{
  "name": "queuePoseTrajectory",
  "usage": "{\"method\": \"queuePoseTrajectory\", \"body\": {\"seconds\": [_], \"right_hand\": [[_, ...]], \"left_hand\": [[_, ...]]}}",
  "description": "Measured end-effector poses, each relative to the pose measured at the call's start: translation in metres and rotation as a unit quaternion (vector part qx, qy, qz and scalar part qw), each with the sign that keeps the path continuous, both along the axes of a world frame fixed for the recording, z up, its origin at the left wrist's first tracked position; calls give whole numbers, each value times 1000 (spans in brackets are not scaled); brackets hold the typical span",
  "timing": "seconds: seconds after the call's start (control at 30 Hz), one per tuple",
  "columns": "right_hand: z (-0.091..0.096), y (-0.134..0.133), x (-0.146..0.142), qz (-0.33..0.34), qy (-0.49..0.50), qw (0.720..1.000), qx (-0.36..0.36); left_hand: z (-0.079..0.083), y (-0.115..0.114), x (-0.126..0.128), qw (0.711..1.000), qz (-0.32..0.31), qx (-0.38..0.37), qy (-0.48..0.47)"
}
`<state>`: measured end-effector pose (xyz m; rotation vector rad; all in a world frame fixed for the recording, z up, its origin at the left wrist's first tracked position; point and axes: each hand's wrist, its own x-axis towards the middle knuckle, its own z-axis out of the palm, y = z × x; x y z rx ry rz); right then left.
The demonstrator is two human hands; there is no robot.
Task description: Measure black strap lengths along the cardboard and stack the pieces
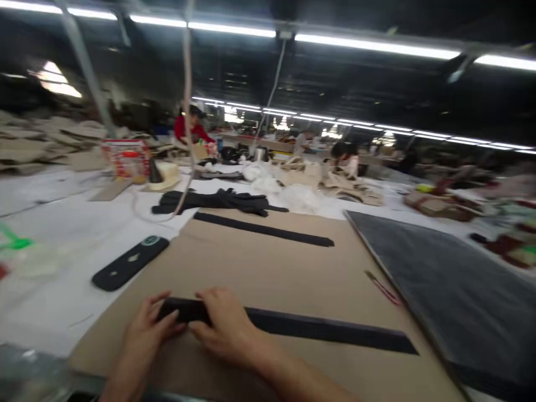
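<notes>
A long black fabric strip (326, 328) lies across the tan board (268, 268) close to me. My left hand (146, 329) grips the strip's left end between thumb and fingers. A short way to the right, my right hand (226, 324) is closed over the same strip, thumb below and fingers on top. The strip's right part rests flat on the board. Beyond it lies a second black strip (263, 229). To the left is a dark padded piece (130, 263) with a round pale-green mark at its upper end.
A pile of black strips (213, 201) lies behind the board. Scissors or snips (383, 287) with red handles lie near a dark grey sheet (452, 285) on the right. A pale hose (187, 100) hangs down at the left. A person in red (192, 128) sits farther back.
</notes>
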<state>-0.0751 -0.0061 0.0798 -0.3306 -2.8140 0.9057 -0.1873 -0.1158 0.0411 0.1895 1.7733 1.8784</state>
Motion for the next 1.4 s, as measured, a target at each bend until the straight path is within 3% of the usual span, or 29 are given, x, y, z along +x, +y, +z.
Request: {"method": "queuePoseTrajectory", "body": {"seconds": [0.1, 0.27, 0.4, 0.63, 0.8, 0.93, 1.03, 1.13, 1.2, 1.27, 1.33, 1.4], "right_hand": [[-13, -4, -24, 27, -13, 998, -46], [-20, -1, -42, -23, -34, 997, -66], [-28, -3, -54, -22, -34, 996, -77], [-31, -3, -63, -42, -49, 996, -57], [-29, 5, -69, -3, -52, 997, -56], [-31, 7, -72, 19, -47, 998, -41], [-34, 2, -73, 19, -33, 999, -15], [-35, -4, -72, 13, -17, 1000, 12], [-35, -6, -71, 11, -14, 1000, 18], [-35, -8, -70, 9, -16, 1000, 22], [-33, -8, -69, 1, -30, 999, 28], [-32, -6, -68, -4, -53, 998, 37]], "left_hand": [[-5, -21, -17, 1000, 23, -10, 10], [-17, -16, -18, 999, 6, 3, 38], [-24, -23, -23, 996, 11, -33, 79], [-26, -47, -45, 970, 10, -127, 205], [-25, -41, -53, 961, -39, -143, 235], [-20, -38, -55, 940, -7, -178, 291], [-20, -45, -51, 872, 10, -196, 449], [-25, -53, -44, 767, -79, -186, 608], [-29, -57, -42, 705, -143, -198, 665], [-33, -60, -43, 637, -162, -223, 720], [-35, -63, -46, 596, -158, -241, 749], [-37, -66, -50, 579, -163, -257, 757]]}}
